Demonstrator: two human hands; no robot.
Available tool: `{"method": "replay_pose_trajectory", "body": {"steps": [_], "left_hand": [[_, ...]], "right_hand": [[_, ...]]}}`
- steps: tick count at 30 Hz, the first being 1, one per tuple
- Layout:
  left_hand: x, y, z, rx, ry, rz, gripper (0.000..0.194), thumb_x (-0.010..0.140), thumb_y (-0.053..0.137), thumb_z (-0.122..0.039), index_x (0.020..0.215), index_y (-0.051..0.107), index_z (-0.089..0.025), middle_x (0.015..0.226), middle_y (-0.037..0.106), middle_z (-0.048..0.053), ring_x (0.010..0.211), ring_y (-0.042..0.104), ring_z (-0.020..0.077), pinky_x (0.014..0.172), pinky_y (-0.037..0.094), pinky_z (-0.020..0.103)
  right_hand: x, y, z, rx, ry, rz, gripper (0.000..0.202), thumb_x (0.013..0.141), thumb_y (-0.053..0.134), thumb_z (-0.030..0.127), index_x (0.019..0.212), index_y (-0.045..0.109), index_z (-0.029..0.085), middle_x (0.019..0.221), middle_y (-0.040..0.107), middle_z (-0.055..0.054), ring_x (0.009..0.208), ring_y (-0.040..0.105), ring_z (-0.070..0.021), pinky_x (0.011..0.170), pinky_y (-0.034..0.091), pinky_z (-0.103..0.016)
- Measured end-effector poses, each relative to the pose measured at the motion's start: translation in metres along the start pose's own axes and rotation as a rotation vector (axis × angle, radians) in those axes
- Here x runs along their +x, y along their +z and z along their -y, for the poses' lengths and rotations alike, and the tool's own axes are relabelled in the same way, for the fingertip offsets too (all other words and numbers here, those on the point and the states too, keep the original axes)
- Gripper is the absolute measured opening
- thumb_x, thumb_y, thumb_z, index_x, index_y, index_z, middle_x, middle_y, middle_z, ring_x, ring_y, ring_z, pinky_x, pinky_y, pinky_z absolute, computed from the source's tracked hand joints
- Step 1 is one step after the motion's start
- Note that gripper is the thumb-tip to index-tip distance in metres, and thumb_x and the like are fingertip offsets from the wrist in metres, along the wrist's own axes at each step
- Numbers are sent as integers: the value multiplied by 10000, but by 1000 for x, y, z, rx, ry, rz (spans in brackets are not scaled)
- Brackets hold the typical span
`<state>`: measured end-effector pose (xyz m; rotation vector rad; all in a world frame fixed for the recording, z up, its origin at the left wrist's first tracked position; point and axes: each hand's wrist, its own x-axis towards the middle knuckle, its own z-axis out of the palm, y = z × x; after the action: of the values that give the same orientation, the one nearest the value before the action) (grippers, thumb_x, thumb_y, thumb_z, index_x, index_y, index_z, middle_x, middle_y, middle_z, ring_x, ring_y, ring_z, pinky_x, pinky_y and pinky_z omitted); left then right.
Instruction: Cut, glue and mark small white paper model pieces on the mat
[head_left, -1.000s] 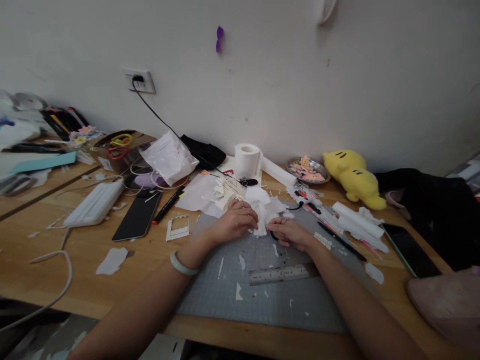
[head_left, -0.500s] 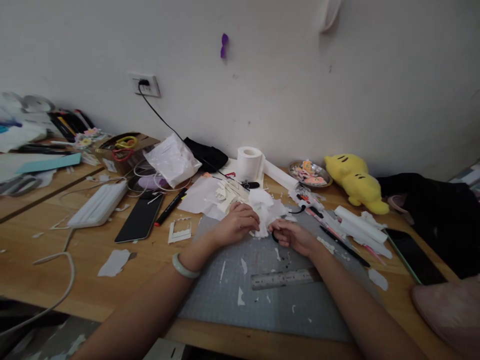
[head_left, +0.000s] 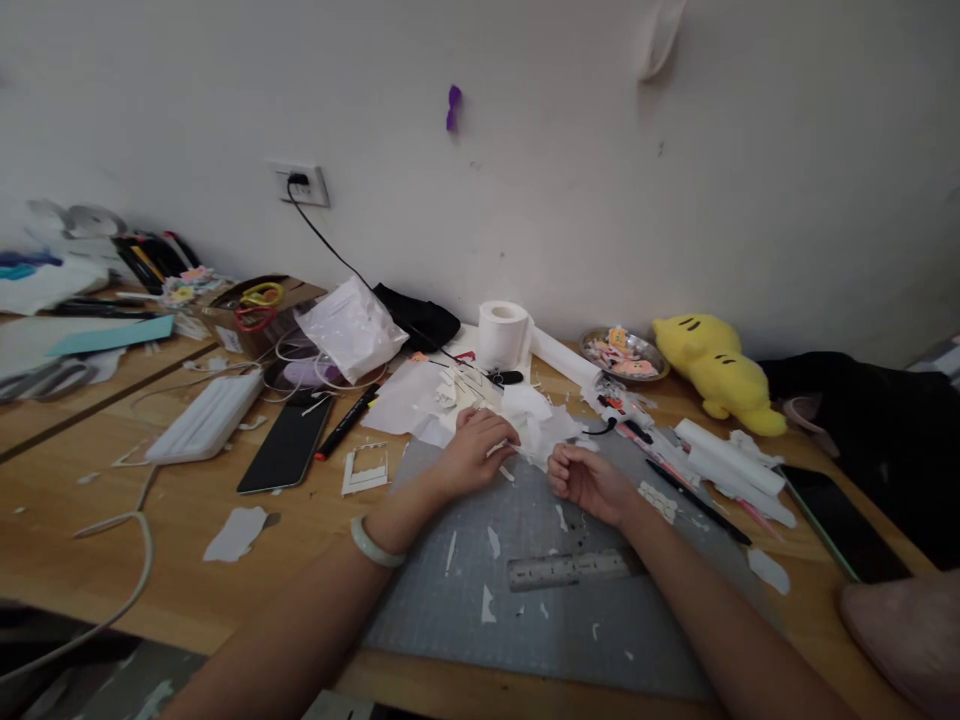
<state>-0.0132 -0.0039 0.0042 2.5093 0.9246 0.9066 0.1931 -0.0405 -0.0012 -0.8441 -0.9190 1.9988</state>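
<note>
Both forearms reach in from six o'clock, laid low over the grey cutting mat (head_left: 570,610). The left hand (head_left: 474,452), a pale bangle (head_left: 373,545) on its wrist, rests knuckles-up at the mat's far edge, fingers curled down onto the crumpled white paper (head_left: 541,422) at its one o'clock, touching it; whether they actually pinch it cannot be told. The right hand (head_left: 589,480) sits just beside, at the left hand's four o'clock, fingers folded loosely inward into a soft fist, thumb side toward the paper; nothing shows inside it for certain.

Around them, clutter. A metal ruler (head_left: 568,569) lies at six o'clock of the right hand, paper scraps scattered about it. At twelve o'clock stands a toilet roll (head_left: 502,335). A black marker (head_left: 346,422) and a dark phone (head_left: 286,446) lie out at nine o'clock. A black pen (head_left: 697,488) runs at three o'clock, white rolled sheets (head_left: 731,458) beyond, a yellow plush toy (head_left: 716,372) at two o'clock.
</note>
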Motion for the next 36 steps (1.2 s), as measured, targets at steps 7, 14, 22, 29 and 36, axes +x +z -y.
{"method": "replay_pose_trajectory", "body": {"steps": [7, 14, 22, 29, 36], "left_hand": [[-1, 3, -2, -167, -140, -54, 131, 799, 480, -295, 827, 542, -183, 829, 584, 19, 840, 477, 184, 872, 241, 400], [4, 10, -6, -531, -347, -162, 146, 711, 517, -319, 740, 492, -178, 664, 471, -21, 666, 448, 141, 661, 361, 281], [6, 27, -16, -967, -576, -225, 138, 606, 477, -274, 688, 414, -184, 577, 382, -55, 495, 361, 85, 464, 274, 201], [5, 30, -23, -1146, -648, -164, 149, 540, 510, -250, 647, 443, -171, 535, 411, -56, 466, 356, 72, 450, 246, 190], [5, 32, -24, -1176, -694, -132, 148, 525, 527, -232, 645, 470, -166, 546, 437, -54, 478, 361, 71, 449, 234, 182]], "right_hand": [[1, -1, -2, -5, 41, 5, 299, 727, 576, 316, 573, 359, 178, 447, 243, 98, 371, 255, -38, 414, 203, -197], [-2, 3, -2, -71, 128, 16, 338, 690, 624, 338, 581, 345, 182, 426, 212, 119, 352, 195, -23, 380, 140, -179], [-4, 1, -1, -155, 177, -48, 317, 641, 652, 426, 693, 468, 173, 363, 192, 153, 319, 79, -15, 328, 39, -173], [-1, 12, -9, -195, 57, -133, 365, 625, 667, 428, 641, 387, 195, 365, 222, 153, 315, 101, -9, 339, 42, -181], [1, 14, -10, -236, 27, -187, 389, 602, 679, 396, 564, 348, 194, 349, 218, 150, 308, 113, -3, 343, 44, -193]]}}
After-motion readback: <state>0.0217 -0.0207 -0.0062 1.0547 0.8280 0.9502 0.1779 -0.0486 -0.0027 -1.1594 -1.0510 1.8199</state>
